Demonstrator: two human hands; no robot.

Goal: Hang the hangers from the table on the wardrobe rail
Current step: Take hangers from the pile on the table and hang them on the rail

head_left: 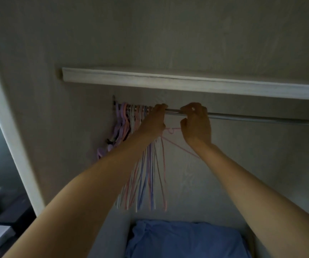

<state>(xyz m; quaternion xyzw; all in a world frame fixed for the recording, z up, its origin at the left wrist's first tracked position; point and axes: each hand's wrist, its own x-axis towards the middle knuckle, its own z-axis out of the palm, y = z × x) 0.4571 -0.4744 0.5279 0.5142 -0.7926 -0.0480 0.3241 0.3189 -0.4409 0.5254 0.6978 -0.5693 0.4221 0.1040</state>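
Fingers of both hands curl at the rail (243,117): right (196,123) apparently pinching a pink hanger (172,130), left (154,120) gripping hung hangers (131,116).

Wardrobe rail (243,117): horizontal metal bar under a pale wooden shelf (187,81). Carries a bunch of hangers (131,116), pink, lilac and white, crowded at its left end. Wardrobe floor: blue cloth (183,239).

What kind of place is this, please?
Most likely the inside of a bedroom wardrobe: a metal rail runs under a shelf, many pastel hangers crowd its left end, and folded blue fabric lies at the bottom.
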